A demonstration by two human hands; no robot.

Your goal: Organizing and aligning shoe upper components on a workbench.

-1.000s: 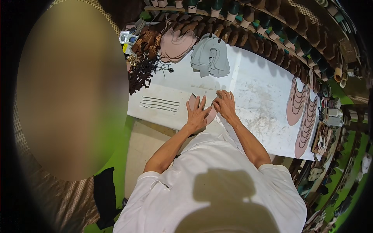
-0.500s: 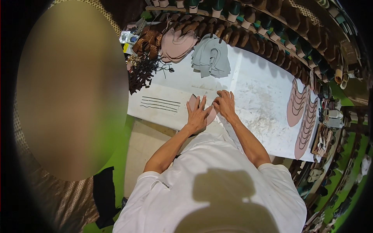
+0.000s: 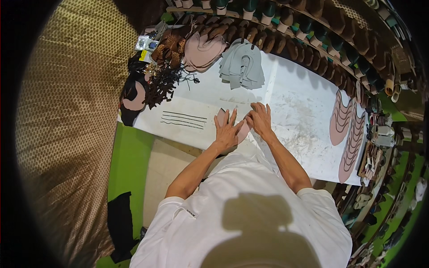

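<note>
Near the table's front edge lies a curved pink shoe-upper piece (image 3: 243, 132), partly hidden beneath my hands. My left hand (image 3: 228, 133) rests flat on it, fingers spread. At its right edge my right hand (image 3: 260, 121) is bent inward, thumb and forefinger pinched on the rim, the other fingers raised. Whether a thin strip is between those fingertips is too small to tell. To the left, several thin dark strips (image 3: 184, 119) are laid side by side. Overlapping pink upper pieces (image 3: 353, 143) with dark curved edging form two rows at the right end.
Behind my hands sits a stack of grey cut pieces (image 3: 242, 67), beside folded pink pieces (image 3: 203, 51) and a heap of dark bits (image 3: 163, 85). Racks of shoes (image 3: 286, 47) line the table's (image 3: 295, 107) far side. A patterned curtain (image 3: 76, 125) hangs at left.
My right hand has shifted very slightly up along the pink piece's edge. My left hand stays pressed in about the same spot.
</note>
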